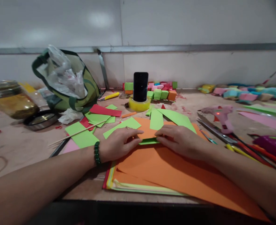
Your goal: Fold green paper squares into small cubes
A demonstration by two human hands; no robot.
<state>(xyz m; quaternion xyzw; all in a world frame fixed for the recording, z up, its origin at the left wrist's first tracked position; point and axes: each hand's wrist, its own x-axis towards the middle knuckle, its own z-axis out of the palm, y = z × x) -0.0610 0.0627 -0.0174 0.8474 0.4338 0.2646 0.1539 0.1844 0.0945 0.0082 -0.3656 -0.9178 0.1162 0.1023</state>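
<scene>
A narrow folded strip of green paper [149, 141] lies between my two hands, above orange sheets. My left hand [121, 140], with a dark green bead bracelet [97, 153] at its wrist, grips the strip's left end between thumb and fingers. At the right end, my right hand [179, 139] holds it with bent fingers. Under both hands is a stack of coloured paper with an orange sheet [161, 165] on top. Loose green pieces [156, 118] lie just beyond the fingers.
A phone [140, 87] stands in a yellow tape roll [140, 104]. Small paper cubes [160, 93] sit behind it. At right are a pink glue gun [219, 115], scissors [219, 132] and a purple object [272, 145]. A green bag [88, 90], jar [11, 100] and skewers [78, 132] are left.
</scene>
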